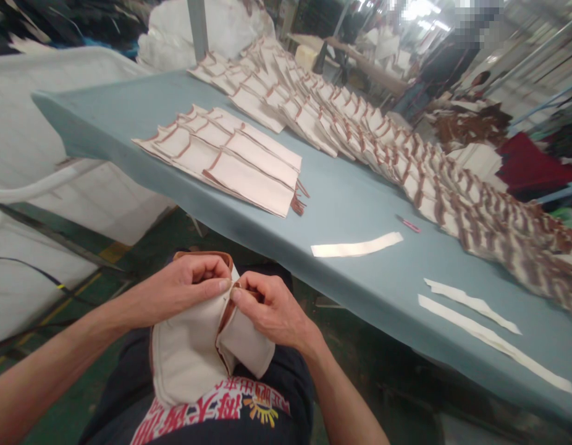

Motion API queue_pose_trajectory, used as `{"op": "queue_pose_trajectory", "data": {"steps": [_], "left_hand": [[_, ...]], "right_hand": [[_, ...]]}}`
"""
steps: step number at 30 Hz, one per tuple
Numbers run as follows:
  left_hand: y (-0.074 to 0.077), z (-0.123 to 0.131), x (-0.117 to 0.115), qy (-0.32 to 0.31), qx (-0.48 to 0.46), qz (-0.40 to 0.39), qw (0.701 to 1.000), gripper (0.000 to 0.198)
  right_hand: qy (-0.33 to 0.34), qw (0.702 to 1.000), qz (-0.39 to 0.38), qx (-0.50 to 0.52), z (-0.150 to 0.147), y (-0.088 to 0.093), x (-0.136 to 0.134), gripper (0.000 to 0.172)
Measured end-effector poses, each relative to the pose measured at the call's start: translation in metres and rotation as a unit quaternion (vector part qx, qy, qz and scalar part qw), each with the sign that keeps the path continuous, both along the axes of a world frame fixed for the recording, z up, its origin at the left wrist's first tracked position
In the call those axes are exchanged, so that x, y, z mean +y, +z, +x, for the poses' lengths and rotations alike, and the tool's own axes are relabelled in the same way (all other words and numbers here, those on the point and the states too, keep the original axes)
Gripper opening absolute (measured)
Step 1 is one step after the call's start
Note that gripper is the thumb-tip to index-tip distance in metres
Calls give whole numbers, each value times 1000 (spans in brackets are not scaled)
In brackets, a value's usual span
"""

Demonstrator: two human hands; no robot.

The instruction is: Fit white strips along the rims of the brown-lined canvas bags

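Over my lap I hold a cream fabric piece with brown edging (188, 352), its lower part folded open. My left hand (197, 281) pinches its upper edge between thumb and fingers. Close beside it, my right hand (265, 309) grips the brown-bound edge, thumb pressed against the cloth. The fingertips of both hands nearly meet. Whether anything small lies between them is too fine to make out. Under the cloth is a dark apron with red and white lettering (212, 414).
A blue-green table (360, 210) runs across the front. On it lie stacked cream pieces (253, 167), a long row of brown-edged pieces (374, 136), a cream strip (357, 246), further strips (494, 340) and a small pink-handled tool (411, 226). A person (448, 62) stands in the background.
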State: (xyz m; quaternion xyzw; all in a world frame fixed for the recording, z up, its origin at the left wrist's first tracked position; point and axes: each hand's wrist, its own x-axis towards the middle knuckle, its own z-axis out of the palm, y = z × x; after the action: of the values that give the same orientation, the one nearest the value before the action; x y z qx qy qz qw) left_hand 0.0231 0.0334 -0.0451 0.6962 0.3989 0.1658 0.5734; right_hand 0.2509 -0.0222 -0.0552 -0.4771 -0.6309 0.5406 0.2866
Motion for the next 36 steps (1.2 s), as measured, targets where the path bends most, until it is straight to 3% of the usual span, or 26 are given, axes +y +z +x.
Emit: {"op": "queue_pose_trajectory", "data": {"steps": [11,17,24,30,36], "left_hand": [[-13,1,-4,9,-3,-15,1000,52],[-17,-1,-13,22,14,-26,999,44],[-3,-3,-11,7,5,-19,1000,51],[7,-16,-16,-13,5,37,999,56],[24,-23,-22,-46,49,49,997,43]], "right_hand": [[-11,1000,-19,11,-2,-7,-6,35],[-6,999,-35,18,-5,-12,-12,35],[19,1000,-6,11,-1,-2,-11,34],[32,999,34,11,3,10,-13,30],[53,997,50,-2,5,11,-15,29]]}}
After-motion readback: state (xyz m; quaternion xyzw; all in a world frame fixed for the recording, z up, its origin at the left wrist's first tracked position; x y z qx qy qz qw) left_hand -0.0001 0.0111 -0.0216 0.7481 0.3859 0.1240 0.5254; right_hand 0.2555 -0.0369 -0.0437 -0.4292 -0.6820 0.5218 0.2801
